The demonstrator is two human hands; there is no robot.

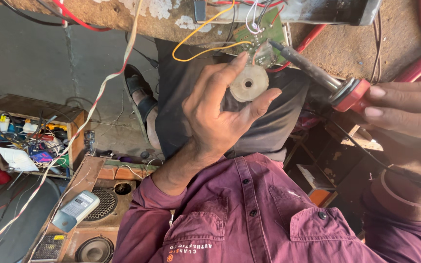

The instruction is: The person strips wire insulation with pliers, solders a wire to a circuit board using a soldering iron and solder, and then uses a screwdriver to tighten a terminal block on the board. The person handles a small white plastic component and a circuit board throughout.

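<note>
In the head view the left hand [218,114] is raised in front of the chest, its back toward the camera, with fingers and thumb curled partway round a pale, round spool of solder [249,83], pinching it at the rim so that its centre hole shows. Just past that hand's fingertips lies a green circuit board [261,34] at the edge of a rough wooden bench [347,48], with yellow wires [205,39] looping off it above the hand. The right hand [408,114] is closed round the red collar of a soldering iron [317,73], thumb and fingers pressed on the handle; the dark shaft runs from this hand up toward the left hand, and its tip sits right at the board, close above the spool. Well out beyond the left hand, down toward the wrist side, stands a wooden box of small parts [30,134]. Below the left forearm lie a grey handheld meter [76,209] and round speaker grilles [104,204]. A dark cord trails under the right wrist.
</note>
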